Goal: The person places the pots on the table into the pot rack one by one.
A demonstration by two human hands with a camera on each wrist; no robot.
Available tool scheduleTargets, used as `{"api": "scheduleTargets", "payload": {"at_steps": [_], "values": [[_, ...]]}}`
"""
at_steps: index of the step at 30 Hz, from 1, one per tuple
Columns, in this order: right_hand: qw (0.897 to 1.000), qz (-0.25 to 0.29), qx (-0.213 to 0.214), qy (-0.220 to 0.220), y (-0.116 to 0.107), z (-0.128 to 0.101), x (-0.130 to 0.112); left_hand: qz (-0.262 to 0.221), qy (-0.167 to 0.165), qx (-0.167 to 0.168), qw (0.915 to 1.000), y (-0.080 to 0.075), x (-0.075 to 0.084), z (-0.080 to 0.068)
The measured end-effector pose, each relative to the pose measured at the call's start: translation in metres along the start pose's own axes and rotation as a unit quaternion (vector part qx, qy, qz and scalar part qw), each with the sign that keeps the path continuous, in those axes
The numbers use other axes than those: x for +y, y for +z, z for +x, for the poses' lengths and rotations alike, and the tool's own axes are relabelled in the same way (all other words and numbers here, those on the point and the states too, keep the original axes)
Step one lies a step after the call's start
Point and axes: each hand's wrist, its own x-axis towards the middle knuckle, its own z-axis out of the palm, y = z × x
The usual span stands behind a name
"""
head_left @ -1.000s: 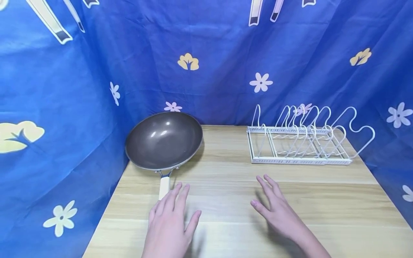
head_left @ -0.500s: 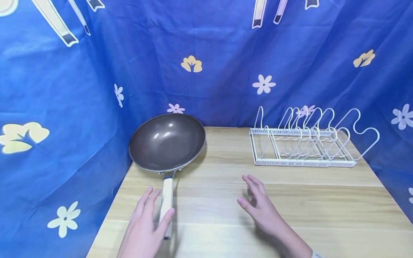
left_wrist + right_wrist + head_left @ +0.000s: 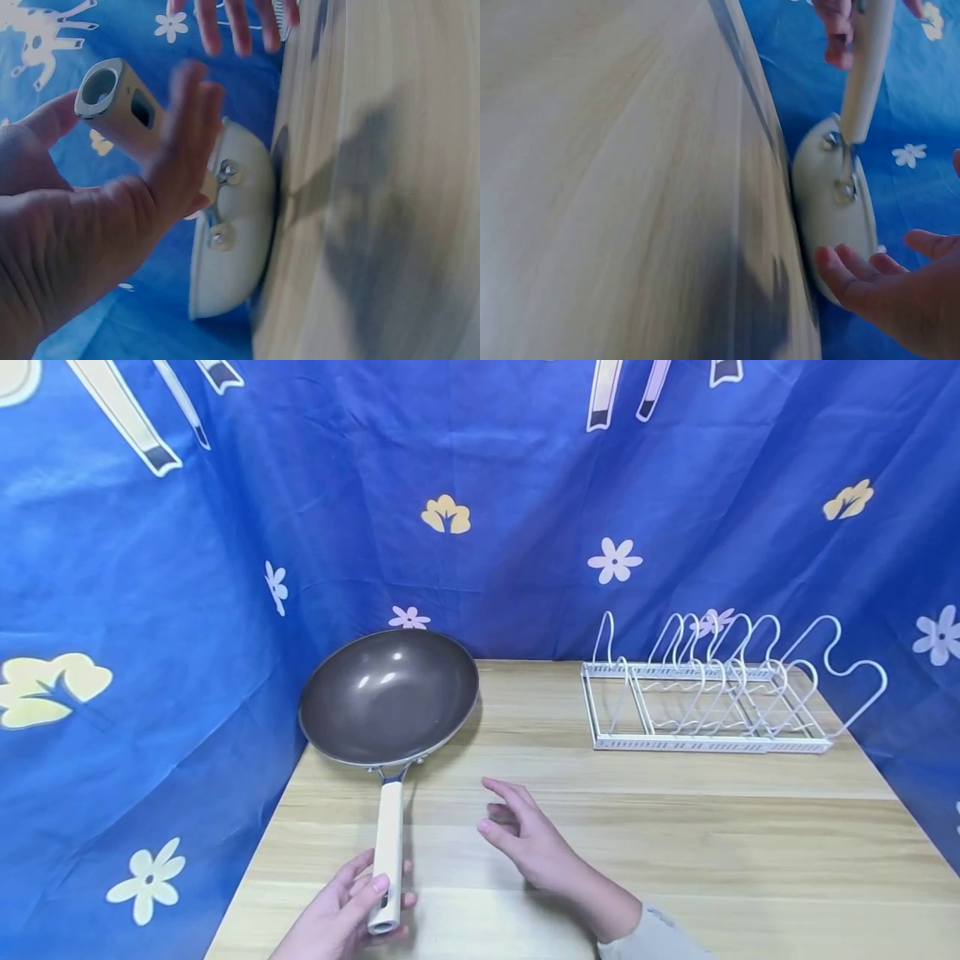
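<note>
A frying pan point(image 3: 390, 697) with a dark inside and a cream handle point(image 3: 388, 847) stands at the left of the table, handle toward me. My left hand point(image 3: 333, 910) holds the handle loosely near its end, thumb over the top and fingers passing underneath. In the left wrist view, the handle's hollow end point(image 3: 100, 86) lies between thumb and fingers, which are blurred. The pan's cream outside point(image 3: 244, 225) rests on the table there. My right hand point(image 3: 528, 843) hovers to the right of the handle, fingers relaxed and holding nothing. Nothing touches it.
A white wire rack point(image 3: 705, 743) with upright loops stands at the back right of the wooden table point(image 3: 675, 827). Blue patterned cloth point(image 3: 525, 527) hangs behind the table and along both sides, close to the pan's left rim.
My left hand has come from above and beside the handle to hold it near its end. My right hand has moved left toward the handle. The pan has stayed in place.
</note>
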Motion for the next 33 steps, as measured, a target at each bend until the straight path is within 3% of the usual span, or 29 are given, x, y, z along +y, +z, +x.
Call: {"api": "scheduleTargets", "payload": {"at_steps": [2, 5, 11, 17, 23, 30, 33], "values": [[1.000, 0.006, -0.003, 0.002, 0.008, 0.008, 0.001, -0.055, 0.005, -0.064, 0.9965, -0.005, -0.004, 0.002], [1.000, 0.010, -0.010, 0.004, 0.019, 0.018, 0.004, -0.091, 0.014, -0.105, 0.9902, -0.007, -0.009, 0.004], [0.999, 0.017, -0.037, 0.012, 0.043, 0.034, 0.004, -0.109, 0.006, -0.111, 0.9879, -0.007, -0.015, 0.006], [0.990, 0.120, -0.062, 0.042, 0.061, 0.047, -0.001, -0.102, -0.002, -0.102, 0.9895, -0.005, -0.019, 0.009], [0.966, 0.231, -0.075, 0.090, 0.074, 0.064, 0.003, -0.087, -0.011, -0.081, 0.9929, 0.000, -0.028, 0.014], [0.918, 0.355, -0.135, 0.113, 0.080, 0.085, 0.018, -0.045, 0.012, -0.073, 0.9962, 0.009, -0.035, 0.022], [0.904, 0.381, -0.154, 0.115, 0.079, 0.092, 0.022, -0.037, 0.006, -0.083, 0.9959, 0.013, -0.032, 0.027]]}}
